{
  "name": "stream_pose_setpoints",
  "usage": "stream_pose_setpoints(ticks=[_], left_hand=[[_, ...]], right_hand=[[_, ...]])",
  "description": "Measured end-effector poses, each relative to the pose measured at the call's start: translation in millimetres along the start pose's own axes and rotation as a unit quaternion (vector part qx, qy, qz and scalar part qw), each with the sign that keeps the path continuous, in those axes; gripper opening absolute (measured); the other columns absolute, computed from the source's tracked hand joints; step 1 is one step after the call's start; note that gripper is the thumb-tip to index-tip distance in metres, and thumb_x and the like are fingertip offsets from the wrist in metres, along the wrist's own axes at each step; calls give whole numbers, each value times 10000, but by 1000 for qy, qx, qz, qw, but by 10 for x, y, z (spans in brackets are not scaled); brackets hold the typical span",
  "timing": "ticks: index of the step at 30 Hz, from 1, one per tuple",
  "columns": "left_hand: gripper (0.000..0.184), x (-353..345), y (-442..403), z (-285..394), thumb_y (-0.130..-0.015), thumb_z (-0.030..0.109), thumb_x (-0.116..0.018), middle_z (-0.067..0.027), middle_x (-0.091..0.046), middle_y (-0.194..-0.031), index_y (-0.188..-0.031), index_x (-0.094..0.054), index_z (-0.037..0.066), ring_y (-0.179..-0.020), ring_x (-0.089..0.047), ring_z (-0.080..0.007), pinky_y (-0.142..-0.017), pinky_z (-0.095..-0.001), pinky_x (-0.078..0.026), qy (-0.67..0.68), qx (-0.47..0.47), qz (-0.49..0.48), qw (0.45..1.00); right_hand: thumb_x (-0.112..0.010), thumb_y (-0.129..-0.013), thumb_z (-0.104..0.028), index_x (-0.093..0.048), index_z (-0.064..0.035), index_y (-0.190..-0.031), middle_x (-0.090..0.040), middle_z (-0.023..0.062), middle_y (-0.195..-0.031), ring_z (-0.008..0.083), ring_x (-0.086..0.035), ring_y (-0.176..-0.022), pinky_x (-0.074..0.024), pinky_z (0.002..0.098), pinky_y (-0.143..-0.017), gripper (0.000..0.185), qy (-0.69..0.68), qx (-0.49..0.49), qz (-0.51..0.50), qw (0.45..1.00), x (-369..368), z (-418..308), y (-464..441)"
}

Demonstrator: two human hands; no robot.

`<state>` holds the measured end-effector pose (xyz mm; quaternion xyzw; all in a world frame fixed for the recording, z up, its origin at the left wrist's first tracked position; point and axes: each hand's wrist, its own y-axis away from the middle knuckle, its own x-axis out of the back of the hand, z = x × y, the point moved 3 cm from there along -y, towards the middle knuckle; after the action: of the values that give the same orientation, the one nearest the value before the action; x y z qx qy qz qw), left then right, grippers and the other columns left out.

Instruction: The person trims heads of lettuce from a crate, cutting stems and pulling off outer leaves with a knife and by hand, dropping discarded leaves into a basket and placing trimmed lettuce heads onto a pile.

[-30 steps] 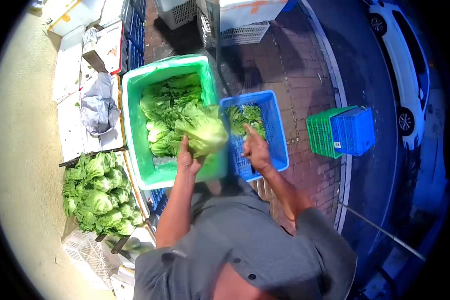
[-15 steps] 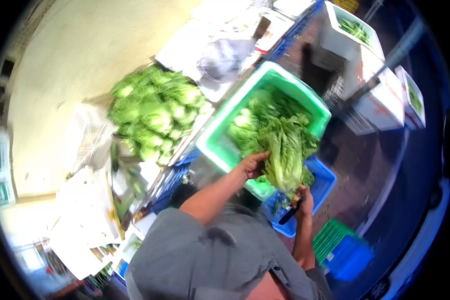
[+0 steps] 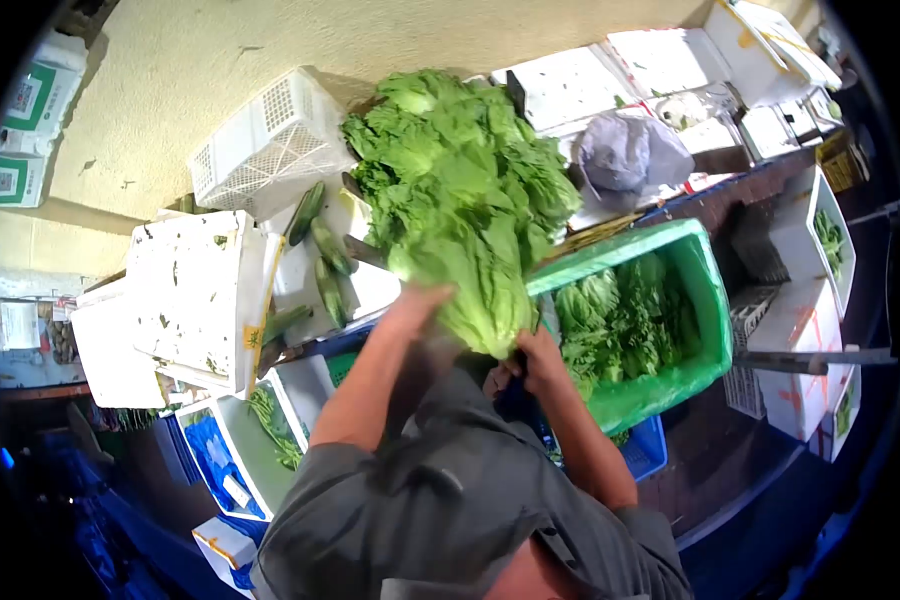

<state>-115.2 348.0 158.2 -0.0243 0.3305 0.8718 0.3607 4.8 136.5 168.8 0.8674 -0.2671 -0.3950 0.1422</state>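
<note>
A leafy green lettuce [image 3: 485, 285] is held in front of my body, its pale base toward me and its leaves overlapping the lettuce pile [image 3: 450, 150]. My left hand [image 3: 422, 305], slightly blurred, is at the left side of this lettuce. At the base, my right hand [image 3: 538, 358] has its fingers closed; the knife seen earlier cannot be made out. To the right stands a green-lined bin [image 3: 708, 300] with more lettuce [image 3: 620, 315] inside.
A white plastic basket [image 3: 270, 135] and long green gourds [image 3: 330, 260] lie left of the pile. Foam boxes [image 3: 195, 300] stand further left. A crumpled grey bag [image 3: 625, 155] rests on the right. Below the bin is a blue crate [image 3: 645, 447].
The view has swung from the bins toward the lettuce pile by the wall. Both hands have carried the lettuce away from above the bin to the front of the pile.
</note>
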Motion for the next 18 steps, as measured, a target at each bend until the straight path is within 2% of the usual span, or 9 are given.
stream_pose_setpoints(ticks=[4,6,8,9,12,13,16,17,18], left_hand=[[815,469,191,937,-755,245,-810,-127,-527,-1361,-1413,-396,3,-1224,-530,-298,-1064,-407,-421,-38,-76,5,996],[784,729,81,1219,-795,256,-779,-122,-516,-1379,-1427,-390,4,-1241,-521,-296,-1082,-412,-409,28,-150,0,988],[738,767,83,1648,-838,283,-745,-133,-495,-1398,-1436,-394,28,-1254,-514,-293,-1095,-413,-401,18,-199,34,979],[725,907,11,1766,-882,281,-701,-144,-474,-1425,-1481,-357,61,-1286,-489,-284,-1093,-402,-389,13,-207,7,978],[718,1173,-203,1976,-911,276,-671,-154,-450,-1454,-1512,-330,79,-1304,-469,-274,-1089,-385,-374,-104,-257,95,956],[690,1309,-317,1924,-921,287,-660,-167,-440,-1466,-1503,-361,68,-1321,-448,-280,-1086,-374,-359,-164,-257,128,944],[659,1422,-526,1792,-901,284,-688,-175,-521,-1400,-1453,-429,34,-1307,-461,-313,-1073,-400,-368,-300,-201,136,923],[642,1416,-592,1706,-878,317,-714,-176,-553,-1371,-1401,-494,17,-1289,-491,-289,-1060,-373,-382,-300,-189,134,925],[649,1408,-648,1671,-869,325,-722,-182,-562,-1358,-1394,-500,15,-1276,-507,-280,-1052,-366,-390,-350,-161,120,915]], right_hand=[[-706,-876,-378,-539,-10,-1121,-592,72,-786,135,-459,-450,-483,331,-496,472,-37,-17,-56,998,-565,29,-659],[-684,-898,-329,-541,-6,-1112,-588,73,-781,136,-461,-455,-493,340,-516,413,-61,-24,-84,994,-794,39,-912],[-657,-917,-278,-547,-3,-1096,-582,73,-764,137,-462,-459,-501,350,-533,346,-80,-31,-96,992,-950,45,-1138],[-646,-919,-266,-561,-11,-1073,-576,69,-755,139,-459,-460,-497,349,-527,310,-37,-36,-94,994,-893,155,-1324],[-628,-923,-246,-570,-16,-1053,-577,64,-751,140,-449,-455,-489,341,-522,271,-2,-22,-117,993,-993,252,-1694],[-624,-910,-201,-523,-21,-1007,-536,52,-682,154,-510,-506,-488,347,-513,228,-5,-50,-78,996,-1046,264,-1755],[-673,-888,-227,-541,5,-1032,-539,50,-690,154,-529,-517,-506,355,-535,304,82,-49,-40,995,-965,531,-2052],[-733,-840,-250,-555,35,-1133,-595,73,-789,154,-574,-607,-512,348,-570,446,128,-61,-18,990,-878,664,-2137],[-747,-825,-255,-548,41,-1166,-608,81,-834,151,-577,-631,-507,342,-568,494,145,1,-34,989,-913,691,-2187]])
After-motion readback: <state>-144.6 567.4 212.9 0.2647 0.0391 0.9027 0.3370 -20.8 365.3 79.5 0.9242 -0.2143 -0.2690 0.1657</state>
